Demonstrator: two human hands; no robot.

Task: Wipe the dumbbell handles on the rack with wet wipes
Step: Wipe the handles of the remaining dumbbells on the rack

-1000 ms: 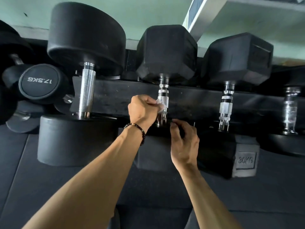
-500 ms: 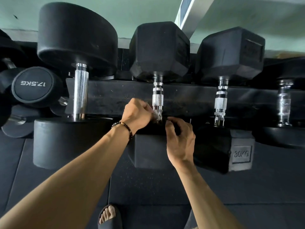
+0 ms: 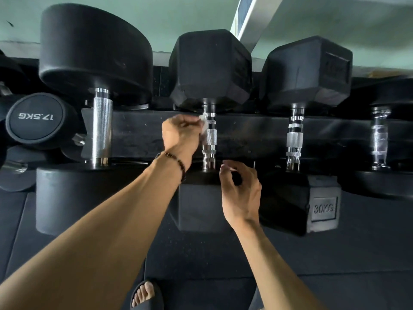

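Pinching a wet wipe [image 3: 202, 124] in our left hand [image 3: 180, 136], we press it against the hex dumbbell's handle [image 3: 209, 136]. Our right hand [image 3: 242, 193] hovers near the handle's lower end, fingers loosely curled, holding nothing.

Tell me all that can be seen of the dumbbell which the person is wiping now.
The middle dumbbell has two black hexagonal heads that look rubber-coated and a shiny metal handle with ringed ends and a knurled centre. It lies on the black rack, handle pointing away from the camera. The left hand presses a white wet wipe against the handle's upper left side. The right hand is at the near head, fingers curled; contact is unclear.
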